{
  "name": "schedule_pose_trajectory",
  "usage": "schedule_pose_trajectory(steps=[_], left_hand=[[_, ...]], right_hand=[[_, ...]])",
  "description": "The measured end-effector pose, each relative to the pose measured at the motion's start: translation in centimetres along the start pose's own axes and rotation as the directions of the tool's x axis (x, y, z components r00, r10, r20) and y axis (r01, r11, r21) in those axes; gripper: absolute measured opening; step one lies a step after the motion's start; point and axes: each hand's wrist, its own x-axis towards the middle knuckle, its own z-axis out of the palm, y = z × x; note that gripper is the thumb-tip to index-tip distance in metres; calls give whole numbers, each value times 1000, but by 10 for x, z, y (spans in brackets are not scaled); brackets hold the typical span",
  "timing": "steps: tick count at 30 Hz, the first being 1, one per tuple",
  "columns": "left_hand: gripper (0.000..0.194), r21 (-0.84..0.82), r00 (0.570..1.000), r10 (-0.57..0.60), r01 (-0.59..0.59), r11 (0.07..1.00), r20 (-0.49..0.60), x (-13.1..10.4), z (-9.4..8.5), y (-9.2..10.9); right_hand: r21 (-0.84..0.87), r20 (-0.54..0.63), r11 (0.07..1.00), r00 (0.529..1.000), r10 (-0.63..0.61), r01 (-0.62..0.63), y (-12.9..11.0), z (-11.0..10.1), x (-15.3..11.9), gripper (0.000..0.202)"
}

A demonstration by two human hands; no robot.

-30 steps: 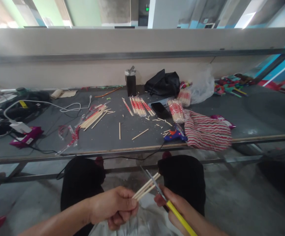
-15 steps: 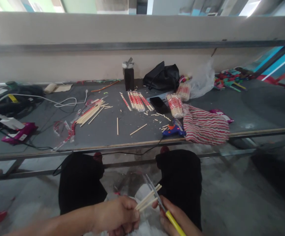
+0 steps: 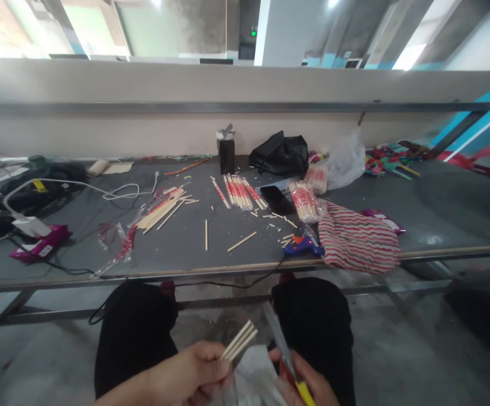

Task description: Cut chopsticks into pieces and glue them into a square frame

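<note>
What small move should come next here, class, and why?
Probably comparing the tips of the sticks before any snip: the left hand grips them with those tips exposed, and the scissors in the right hand stand clear of them.

Seen from the middle of the table, a dark bottle stands upright at twelve o'clock, near the wall. At one o'clock there lies a black bag. The phone is at two o'clock, its screen dark; farther in the same direction come a plastic bag and then a multicoloured heap. At three o'clock is a striped cloth, which hides a part of a purple packet. At nine o'clock, a white cable makes loops, and farther out an adapter overlaps another packet. At ten o'clock lies a paper roll.
</note>
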Motion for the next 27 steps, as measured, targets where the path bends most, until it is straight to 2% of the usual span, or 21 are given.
schedule_pose_trajectory(steps=[2,5,7,10,14,16,19,20,22,23,25,27], left_hand=[[40,-127,995,98,-93,988,32,-1,8,6],[33,-240,970,242,-235,942,-1,3,20,20],[31,-252,950,308,-309,917,-47,7,24,33],[33,-181,912,383,-405,896,-145,10,20,55],[36,-39,846,426,-461,887,-321,10,-1,85],[37,35,793,459,-487,872,-400,11,-18,98],[37,199,733,515,-480,855,-445,15,-47,113],[37,291,686,548,-465,836,-479,16,-58,117],[36,478,545,623,-400,782,-562,20,-76,126],[34,529,508,635,-356,770,-582,21,-83,129],[31,584,531,635,-291,758,-560,21,-91,135],[33,674,564,673,-255,693,-478,21,-91,137]], right_hand=[[184,-104,982,994,-31,50,-19,3,11,49],[437,-101,887,988,-119,151,-55,9,34,62],[447,-80,866,975,-209,223,-79,11,53,60],[345,-69,886,950,-305,310,-108,11,83,51],[233,-74,878,908,-412,417,-135,13,127,44],[240,-94,862,894,-438,447,-145,17,147,42],[313,-113,835,891,-440,452,-154,21,174,41],[342,-127,826,893,-431,447,-156,22,181,41],[394,-176,808,899,-401,438,-160,21,194,41],[414,-207,800,901,-381,434,-161,20,200,42],[437,-259,790,902,-347,429,-165,20,209,46],[444,-291,784,897,-332,434,-168,23,217,50]])
